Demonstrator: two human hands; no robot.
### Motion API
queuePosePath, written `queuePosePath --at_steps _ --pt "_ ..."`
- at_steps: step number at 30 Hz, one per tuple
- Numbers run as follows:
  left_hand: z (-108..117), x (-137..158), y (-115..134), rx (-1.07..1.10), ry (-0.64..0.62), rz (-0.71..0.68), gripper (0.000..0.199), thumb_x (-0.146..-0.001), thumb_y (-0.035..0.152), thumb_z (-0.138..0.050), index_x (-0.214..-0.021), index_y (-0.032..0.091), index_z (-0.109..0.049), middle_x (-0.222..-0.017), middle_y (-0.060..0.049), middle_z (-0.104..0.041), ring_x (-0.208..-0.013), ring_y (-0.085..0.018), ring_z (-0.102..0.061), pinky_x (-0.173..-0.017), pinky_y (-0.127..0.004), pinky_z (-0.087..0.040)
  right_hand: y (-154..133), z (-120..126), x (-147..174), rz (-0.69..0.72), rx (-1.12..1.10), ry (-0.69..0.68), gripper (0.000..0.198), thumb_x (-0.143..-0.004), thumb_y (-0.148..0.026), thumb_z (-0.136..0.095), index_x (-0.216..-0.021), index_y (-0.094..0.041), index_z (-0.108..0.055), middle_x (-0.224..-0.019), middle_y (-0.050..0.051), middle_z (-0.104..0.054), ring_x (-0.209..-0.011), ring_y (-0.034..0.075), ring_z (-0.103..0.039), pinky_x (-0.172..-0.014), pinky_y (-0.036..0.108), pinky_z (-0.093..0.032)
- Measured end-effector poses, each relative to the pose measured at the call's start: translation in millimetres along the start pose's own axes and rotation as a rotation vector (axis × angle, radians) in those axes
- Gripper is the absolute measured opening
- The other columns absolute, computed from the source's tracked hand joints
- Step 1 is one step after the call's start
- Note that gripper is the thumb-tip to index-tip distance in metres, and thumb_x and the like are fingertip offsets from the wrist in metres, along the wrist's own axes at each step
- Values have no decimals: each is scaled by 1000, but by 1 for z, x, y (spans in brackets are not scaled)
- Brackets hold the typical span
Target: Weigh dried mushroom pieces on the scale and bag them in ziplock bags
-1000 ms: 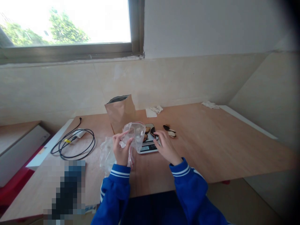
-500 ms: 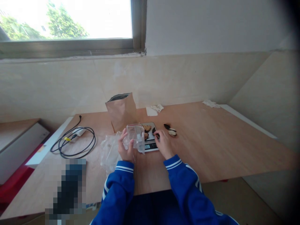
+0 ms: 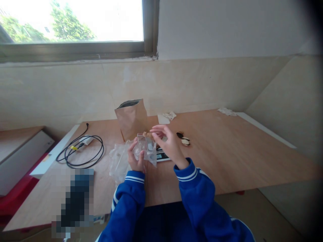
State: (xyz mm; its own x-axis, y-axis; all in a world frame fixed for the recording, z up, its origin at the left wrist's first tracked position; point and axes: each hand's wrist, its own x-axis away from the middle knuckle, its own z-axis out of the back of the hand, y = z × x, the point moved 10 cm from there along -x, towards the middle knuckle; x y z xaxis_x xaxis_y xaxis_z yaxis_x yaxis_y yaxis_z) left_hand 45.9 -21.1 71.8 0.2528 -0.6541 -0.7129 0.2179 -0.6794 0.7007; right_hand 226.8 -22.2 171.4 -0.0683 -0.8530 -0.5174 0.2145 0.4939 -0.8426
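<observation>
My left hand [image 3: 135, 160] is closed on a clear zip bag [image 3: 149, 155] and keeps its mouth upright. At that mouth, the fingertips of my right hand [image 3: 168, 144] pinch a brown piece that looks like a dried mushroom [image 3: 148, 134]. Behind the bag and my right hand stands a small digital scale [image 3: 165, 158], mostly covered; its display edge shows. To the right on the table lie a dark dried mushroom [image 3: 180, 135] and a pale one [image 3: 185, 141].
A brown paper pouch [image 3: 132, 117] stands open behind the bag. More clear plastic bags [image 3: 117, 163] lie left of my left hand. Further left are a coiled black cable [image 3: 101, 153] with a white adapter and a blurred dark object [image 3: 75, 198]. Crumpled paper [image 3: 170, 116] lies near the wall.
My right hand has lifted off the scale and moved left and up to the bag's mouth with a brown mushroom piece. My left hand still holds the bag in nearly the same spot.
</observation>
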Motion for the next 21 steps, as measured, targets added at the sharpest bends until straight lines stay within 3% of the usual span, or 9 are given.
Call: queuePosePath --at_steps 2,7,14,21 --pt "2 1 -1 1 14 10 43 -89 39 -57 -124 16 -50 -134 -18 -56 -128 -28 -51 -107 -50 -39 4 -9 3 -7 33 -44 23 -91 -35 -50 -108 -21 -58 -107 7 -67 -94 18 -64 -81 31 -53" --pt "3 2 -3 -67 36 63 40 -91 45 -51 -120 19 -51 -132 -16 -58 -124 -26 -54 -104 -49 -42 40 1 23 41 258 63 27 -95 -25 -35 -104 -20 -61 -107 10 -65 -104 22 -60 -94 39 -48" --pt "3 3 -4 -32 49 74 47 -91 55 -44 -121 19 -49 -132 -17 -58 -123 -26 -56 -103 -48 -44 77 -40 49 131 661 -226 32 -89 -20 -50 -120 -19 -57 -123 12 -61 -116 31 -50 -97 49 -41" --pt "4 3 -1 14 71 52 48 -90 55 -44 -121 18 -49 -131 -18 -58 -123 -27 -55 -103 -50 -42 84 -52 53 167 843 -280 26 -88 -9 -47 -108 -16 -62 -113 14 -64 -110 30 -52 -93 46 -42"
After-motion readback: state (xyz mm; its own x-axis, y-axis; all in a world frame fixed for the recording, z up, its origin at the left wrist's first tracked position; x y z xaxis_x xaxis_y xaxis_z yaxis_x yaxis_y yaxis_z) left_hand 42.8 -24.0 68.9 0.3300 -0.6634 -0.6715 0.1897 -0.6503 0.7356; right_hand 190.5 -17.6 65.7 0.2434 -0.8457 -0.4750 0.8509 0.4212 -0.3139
